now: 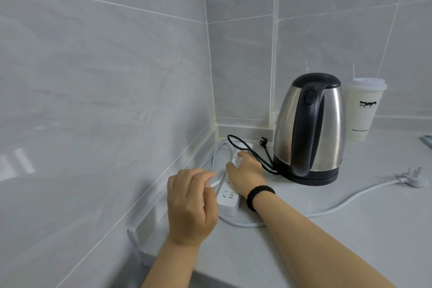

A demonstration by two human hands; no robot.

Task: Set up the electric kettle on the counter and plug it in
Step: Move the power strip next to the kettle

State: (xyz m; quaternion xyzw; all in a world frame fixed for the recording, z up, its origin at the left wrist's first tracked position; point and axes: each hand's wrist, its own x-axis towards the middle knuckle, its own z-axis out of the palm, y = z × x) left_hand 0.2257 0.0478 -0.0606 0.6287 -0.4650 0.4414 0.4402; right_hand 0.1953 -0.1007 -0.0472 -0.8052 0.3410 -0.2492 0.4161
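- Right hand (245, 170), a black band on its wrist, rests on a white power strip (230, 196) in the counter's corner, fingers relaxed and loosely spread over the sockets, gripping nothing.
- Left hand (190, 203) pinches the strip's white cable (216, 181) between thumb and fingertips, just left of the strip.
- Kettle (308, 128) stands upright on its base, just right of the right hand, not touching it.
- Black plug (263, 141) lies loose on the counter beyond the right hand's fingertips, near the wall; its cord (254, 152) loops past the fingers.
- White plug (412, 176) lies unplugged, well apart to the right.
- Risk: tugging the white cable could snag the black cord and drag the kettle.
- Risk: a shifting strip may knock the paper cup (363, 110) behind the kettle.
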